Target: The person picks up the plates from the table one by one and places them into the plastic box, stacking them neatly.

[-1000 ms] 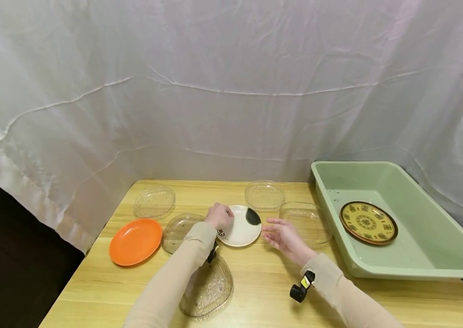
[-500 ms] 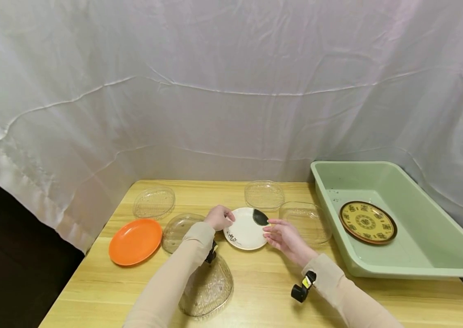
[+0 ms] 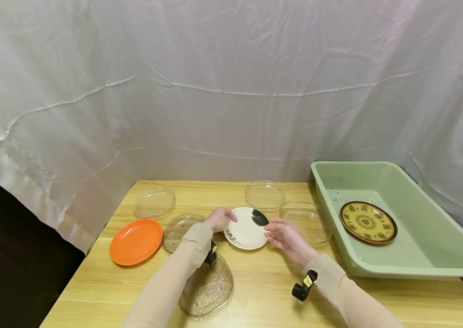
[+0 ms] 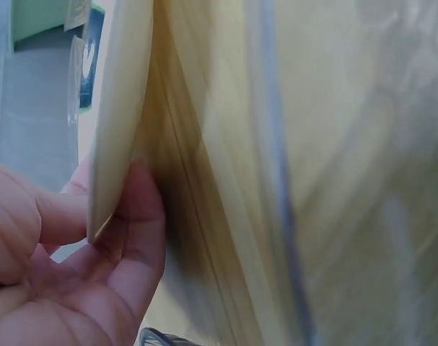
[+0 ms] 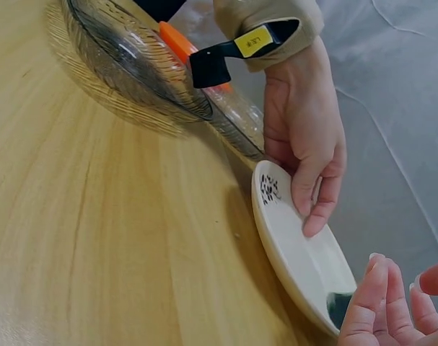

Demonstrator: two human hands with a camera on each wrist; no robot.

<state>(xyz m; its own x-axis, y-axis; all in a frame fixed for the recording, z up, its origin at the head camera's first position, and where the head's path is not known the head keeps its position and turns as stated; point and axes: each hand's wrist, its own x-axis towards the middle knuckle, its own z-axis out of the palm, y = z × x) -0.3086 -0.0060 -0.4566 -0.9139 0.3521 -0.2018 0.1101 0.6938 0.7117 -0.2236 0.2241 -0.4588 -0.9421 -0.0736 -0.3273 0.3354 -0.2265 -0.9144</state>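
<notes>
My left hand pinches the left rim of a small white plate, thumb on top and fingers beneath, as the left wrist view shows. A dark green patch and a small black plant print decorate the plate. It is raised over the wooden table, its shadow falling below in the right wrist view. At the plate's right rim is my right hand, its fingertips right by the green patch and its thumb held apart from them. An orange plate lies to the left.
On the right stands a green basin holding a yellow patterned plate. Clear plastic pieces lie around: one under my left forearm, others at back left, back middle and beside the basin. Grey cloth hangs behind.
The white plate has shifted a little to the right, closer to my right hand, with my left hand still at its left rim. My right hand has barely moved.
</notes>
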